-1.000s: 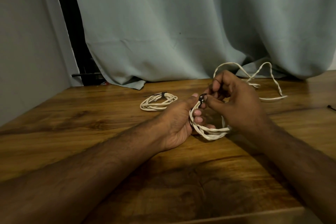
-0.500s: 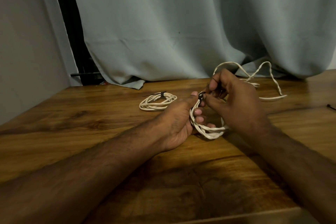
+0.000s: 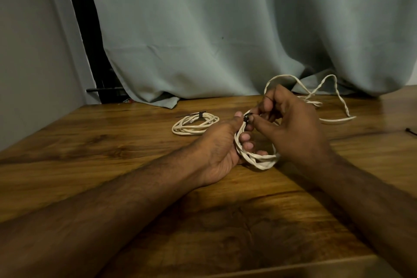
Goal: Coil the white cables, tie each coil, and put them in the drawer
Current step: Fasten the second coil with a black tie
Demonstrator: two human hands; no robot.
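My left hand [image 3: 220,144] grips a white cable coil [image 3: 259,160] just above the wooden table, thumb on top and fingers curled through the loop. A small black tie [image 3: 246,118] sits at the top of that coil, and my right hand [image 3: 291,128] pinches it with thumb and fingertips. To the left lies a second white coil [image 3: 195,125], flat on the table and bound with a black tie [image 3: 200,114]. A loose, uncoiled white cable [image 3: 334,106] sprawls behind my right hand near the curtain. No drawer is in view.
The wooden table [image 3: 112,153] runs to a grey curtain [image 3: 225,29] at the back and a wall at the left. A small black object [image 3: 410,131], perhaps another tie, lies at the far right edge. The near table edge [image 3: 293,268] shows at the bottom.
My right hand's fingers have shifted slightly at the black tie on the held coil. Both hands and the coil stay in about the same spot.
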